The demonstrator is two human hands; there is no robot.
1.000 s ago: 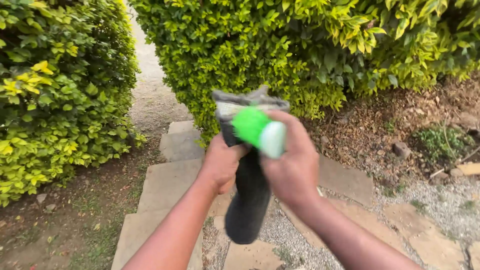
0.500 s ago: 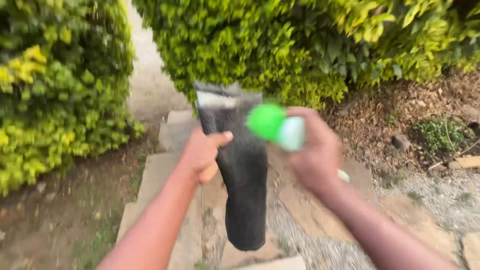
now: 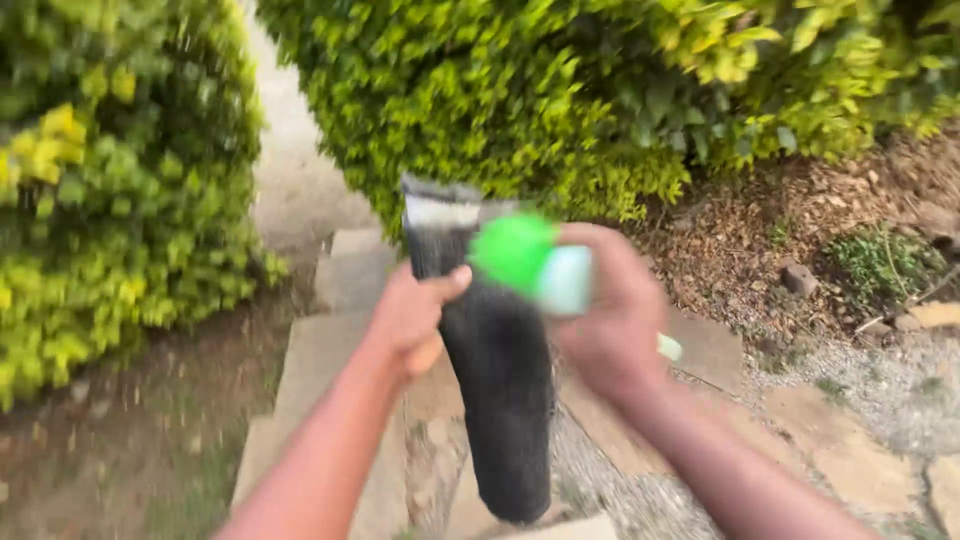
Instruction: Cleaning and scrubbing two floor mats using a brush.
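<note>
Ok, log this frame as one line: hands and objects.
left hand: grips hanging dark grey fabric sock | right hand: holds green-and-white plastic brush at sock | setting: stone path, green hedges

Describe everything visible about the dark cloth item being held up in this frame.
The dark cloth is a long, narrow, charcoal, coarse-looking piece, hanging vertically with a rounded lower end over the stone path. Its top edge is paler grey with a whitish band. The left hand grips its left side; the right hand presses a green and white brush against its upper part. Motion blur hides finer detail.
</note>
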